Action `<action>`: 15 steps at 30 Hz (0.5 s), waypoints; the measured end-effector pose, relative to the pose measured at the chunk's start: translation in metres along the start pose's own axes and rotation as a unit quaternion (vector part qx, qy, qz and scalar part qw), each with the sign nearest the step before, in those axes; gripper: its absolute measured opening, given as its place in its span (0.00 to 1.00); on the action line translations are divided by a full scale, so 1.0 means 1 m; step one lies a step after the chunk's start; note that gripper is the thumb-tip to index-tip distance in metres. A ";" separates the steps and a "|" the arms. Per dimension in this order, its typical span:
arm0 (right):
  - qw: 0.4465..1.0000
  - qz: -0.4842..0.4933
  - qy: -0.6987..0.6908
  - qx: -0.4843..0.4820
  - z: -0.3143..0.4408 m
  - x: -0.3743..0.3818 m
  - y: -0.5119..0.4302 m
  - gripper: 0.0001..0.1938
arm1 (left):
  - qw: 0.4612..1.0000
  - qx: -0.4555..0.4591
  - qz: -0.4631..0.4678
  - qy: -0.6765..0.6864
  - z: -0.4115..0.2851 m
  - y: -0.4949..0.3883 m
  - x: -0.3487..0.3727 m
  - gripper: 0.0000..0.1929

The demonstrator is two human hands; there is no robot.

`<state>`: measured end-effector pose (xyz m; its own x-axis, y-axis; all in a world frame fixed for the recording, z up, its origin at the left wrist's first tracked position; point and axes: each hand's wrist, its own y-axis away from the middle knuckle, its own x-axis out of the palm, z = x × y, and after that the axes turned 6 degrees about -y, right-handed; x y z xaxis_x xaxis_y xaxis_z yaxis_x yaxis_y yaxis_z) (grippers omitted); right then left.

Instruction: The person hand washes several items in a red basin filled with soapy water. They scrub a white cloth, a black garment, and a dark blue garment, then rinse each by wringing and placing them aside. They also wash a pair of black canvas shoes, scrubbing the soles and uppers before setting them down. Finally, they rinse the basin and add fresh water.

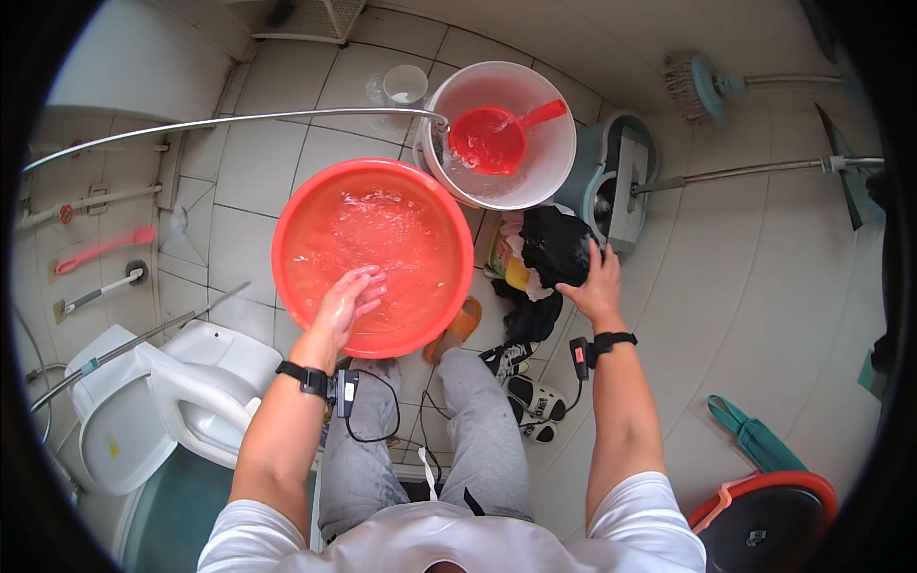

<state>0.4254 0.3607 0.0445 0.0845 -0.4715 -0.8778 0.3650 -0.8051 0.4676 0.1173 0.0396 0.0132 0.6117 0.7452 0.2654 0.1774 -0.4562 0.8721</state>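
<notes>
An orange-red plastic basin (430,322) of rippling water stands on the tiled floor before me. Over its near part is my left hand (352,301), wet, its fingers spread and nothing in it. My right hand (596,283) is at the near right edge of a bunched black cloth (555,247); whether it grips the cloth is unclear. The cloth lies on a yellow container (514,274) and pale plastic wrapping. Behind the basin a white bucket (541,172) holds water and a red dipper (494,140). A thin metal pipe (286,114) ends at the bucket's rim.
A small white cup (405,84) stands behind the basin. A grey-blue mop bucket (587,165) is right of the white bucket. Dark cloth (534,315), a sneaker (505,358) and slides (537,397) lie near my right leg. A white toilet (215,358) stands at left.
</notes>
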 end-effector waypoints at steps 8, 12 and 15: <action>0.986 -0.120 -0.105 -0.037 -0.005 0.056 -0.034 0.37 | 0.999 0.001 0.031 -0.022 0.017 -0.001 0.074 0.17; 0.939 -0.257 -0.220 -0.066 -0.039 0.053 -0.008 0.34 | 0.995 0.009 0.072 -0.062 0.016 -0.004 0.130 0.17; 0.895 -0.306 -0.322 0.036 -0.074 0.051 0.040 0.34 | 0.987 0.029 0.120 -0.107 0.013 -0.009 0.168 0.17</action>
<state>0.5135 0.3308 0.0104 -0.6721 -0.0252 -0.7401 0.0972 -0.9938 -0.0544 0.2287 0.1624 0.0442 0.7890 0.4957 0.3631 0.0476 -0.6384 0.7682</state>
